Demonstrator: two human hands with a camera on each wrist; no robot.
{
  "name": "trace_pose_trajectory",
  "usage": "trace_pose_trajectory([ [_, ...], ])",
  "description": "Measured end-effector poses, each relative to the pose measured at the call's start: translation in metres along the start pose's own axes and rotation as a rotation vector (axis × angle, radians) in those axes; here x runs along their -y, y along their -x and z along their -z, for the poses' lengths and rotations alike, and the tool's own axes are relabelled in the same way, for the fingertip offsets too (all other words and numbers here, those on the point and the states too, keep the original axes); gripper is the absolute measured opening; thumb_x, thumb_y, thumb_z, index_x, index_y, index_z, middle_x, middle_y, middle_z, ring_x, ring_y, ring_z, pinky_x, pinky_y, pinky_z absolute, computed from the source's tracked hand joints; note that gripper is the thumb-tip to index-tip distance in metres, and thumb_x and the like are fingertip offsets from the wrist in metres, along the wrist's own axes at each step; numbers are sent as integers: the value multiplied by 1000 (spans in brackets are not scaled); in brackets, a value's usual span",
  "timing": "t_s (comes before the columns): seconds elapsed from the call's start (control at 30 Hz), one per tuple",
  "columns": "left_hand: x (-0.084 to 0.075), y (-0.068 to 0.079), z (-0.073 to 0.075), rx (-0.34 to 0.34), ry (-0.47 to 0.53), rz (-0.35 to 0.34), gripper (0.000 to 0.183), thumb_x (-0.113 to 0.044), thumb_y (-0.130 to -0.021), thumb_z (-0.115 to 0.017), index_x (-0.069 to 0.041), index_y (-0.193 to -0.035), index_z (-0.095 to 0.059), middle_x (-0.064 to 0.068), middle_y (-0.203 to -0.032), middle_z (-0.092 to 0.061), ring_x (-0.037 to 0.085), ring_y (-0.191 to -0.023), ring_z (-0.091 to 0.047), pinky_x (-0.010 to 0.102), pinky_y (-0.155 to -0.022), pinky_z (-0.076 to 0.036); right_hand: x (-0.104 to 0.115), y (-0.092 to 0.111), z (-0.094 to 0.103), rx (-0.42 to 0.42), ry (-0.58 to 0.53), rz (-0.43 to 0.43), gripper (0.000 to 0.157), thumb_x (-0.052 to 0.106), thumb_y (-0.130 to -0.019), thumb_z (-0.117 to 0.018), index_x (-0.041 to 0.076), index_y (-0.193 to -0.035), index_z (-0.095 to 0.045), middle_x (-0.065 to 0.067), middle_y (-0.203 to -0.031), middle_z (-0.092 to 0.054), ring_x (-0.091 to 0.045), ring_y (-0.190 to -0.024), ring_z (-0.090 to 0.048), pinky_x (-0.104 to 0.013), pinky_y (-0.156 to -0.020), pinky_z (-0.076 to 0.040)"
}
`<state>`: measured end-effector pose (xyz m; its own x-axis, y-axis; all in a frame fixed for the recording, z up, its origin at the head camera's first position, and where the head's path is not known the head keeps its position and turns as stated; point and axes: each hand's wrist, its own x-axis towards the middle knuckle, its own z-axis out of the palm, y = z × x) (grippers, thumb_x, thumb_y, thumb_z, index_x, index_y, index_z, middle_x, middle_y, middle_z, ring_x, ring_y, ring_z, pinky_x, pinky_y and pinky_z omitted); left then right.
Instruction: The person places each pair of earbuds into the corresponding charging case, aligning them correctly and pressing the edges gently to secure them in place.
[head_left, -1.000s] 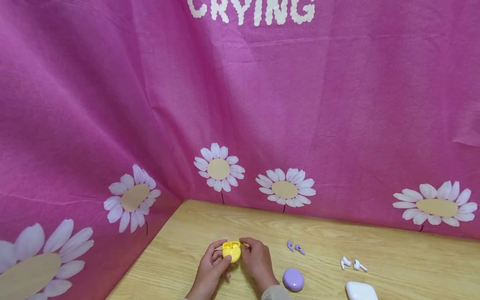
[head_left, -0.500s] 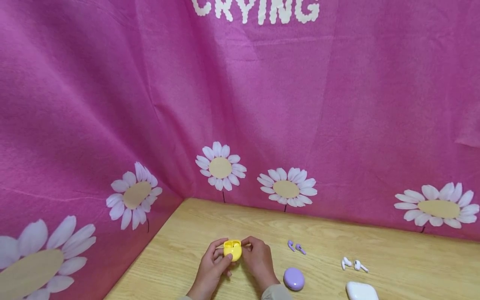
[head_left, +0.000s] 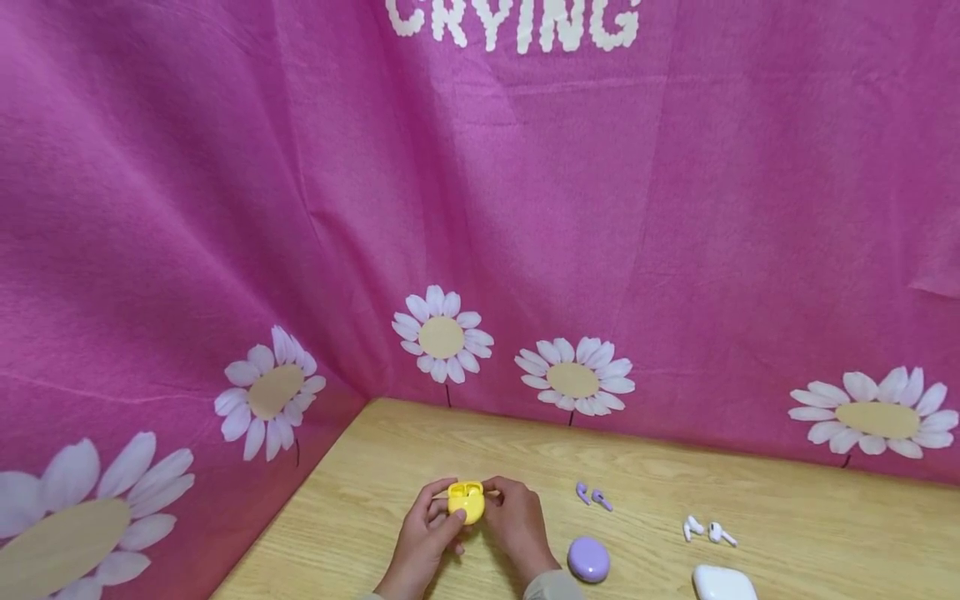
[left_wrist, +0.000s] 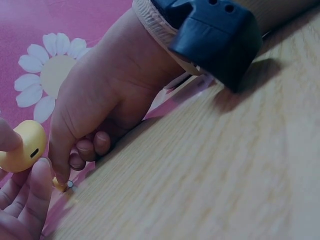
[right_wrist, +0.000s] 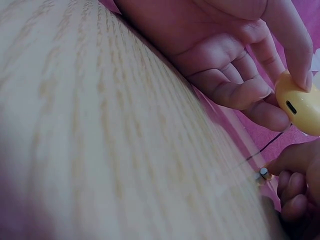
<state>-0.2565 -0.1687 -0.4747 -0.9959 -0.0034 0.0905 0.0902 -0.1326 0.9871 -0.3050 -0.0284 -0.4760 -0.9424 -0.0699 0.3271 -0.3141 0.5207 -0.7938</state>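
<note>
My left hand (head_left: 423,537) grips a small round yellow earbud case (head_left: 468,505) with its lid up, the thumb across the front. A charging port shows on the underside of the case in both wrist views. Close beside the case, my right hand (head_left: 517,518) pinches a yellow earbud (left_wrist: 59,185) between thumb and index finger. The metal tip of this earbud (right_wrist: 265,173) points out past the fingertips in the right wrist view. The other right fingers are curled in. In the head view the right fingers mostly hide the earbud.
Right of my hands lie two purple earbuds (head_left: 593,496) and a round purple case (head_left: 588,559). Farther right are two white earbuds (head_left: 708,530) and a white case (head_left: 723,582). A pink daisy-printed cloth (head_left: 697,250) rises behind the wooden table (head_left: 420,425).
The head view has shifted very slightly. Both hands keep the same grip, with the right fingers still at the right edge of the yellow case.
</note>
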Motion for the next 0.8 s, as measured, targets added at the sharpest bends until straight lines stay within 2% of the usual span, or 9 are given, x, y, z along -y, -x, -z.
trace_pose_trajectory([
  [0.43,0,0,-1,9,14,-11,59,-5,-90,-63,4,-140,-34,7,-102,-61,16,-83,-62,23,-59,-51,0,-1,-1,-15,-8,-35,18,-4,-71,-66,9,-83,-70,3,-63,-53,-10,-56,-45,-24,-50,-37],
  [0.8,1,0,1,9,10,-14,58,-8,-91,-63,3,-140,-34,7,-104,-61,17,-84,-62,24,-59,-51,-1,1,-2,-70,-35,-13,19,-5,-71,-68,11,-81,-69,4,-61,-53,-8,-55,-45,-22,-50,-38],
])
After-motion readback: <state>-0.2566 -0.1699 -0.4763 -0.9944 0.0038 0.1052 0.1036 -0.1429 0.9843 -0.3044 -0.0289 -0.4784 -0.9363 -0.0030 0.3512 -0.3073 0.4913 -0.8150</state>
